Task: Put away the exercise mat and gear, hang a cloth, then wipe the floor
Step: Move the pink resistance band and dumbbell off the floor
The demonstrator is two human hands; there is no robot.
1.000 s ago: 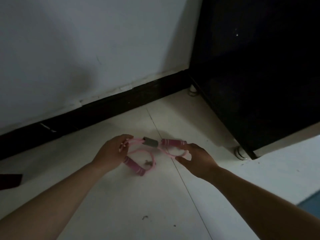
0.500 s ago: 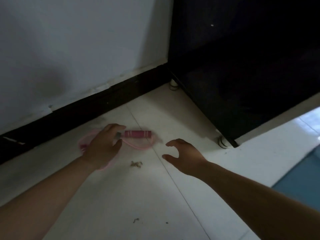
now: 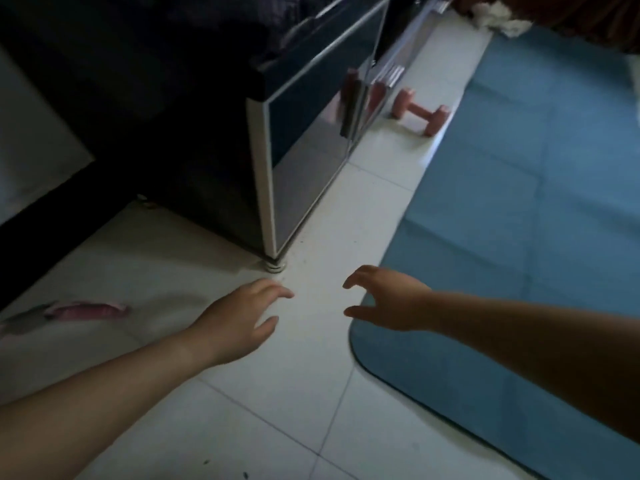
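While both arms reach forward from the near edge, each hand hangs empty above the tiled floor.

Left hand: palm down, fingers spread and loosely curved, thumb held apart below them; it holds nothing. It is over bare tile just near of the cabinet foot.

Left forearm: runs from the near left corner up and to the right, bare, wrist roughly straight.

Right hand: palm turned down and to the left, fingers curled like a claw, thumb stretched out beneath; it holds nothing. It sits over the near left corner of the mat.

Right forearm: comes in from the right edge, nearly level, crossing above the mat.

Gap between hands: bare tile; fingertips apart, not touching.

Mat: blue, flat on the floor at right, with creases across it and a rounded near corner.

Band: pink, blurred, lying on the floor at left, well apart from the left hand.

Dumbbell: pink, on the floor far from the hands, between the cabinet and the mat's left edge.

Cabinet: dark, glossy front, standing far left of the hands.

Cloth: white, crumpled, at the far end past the mat.
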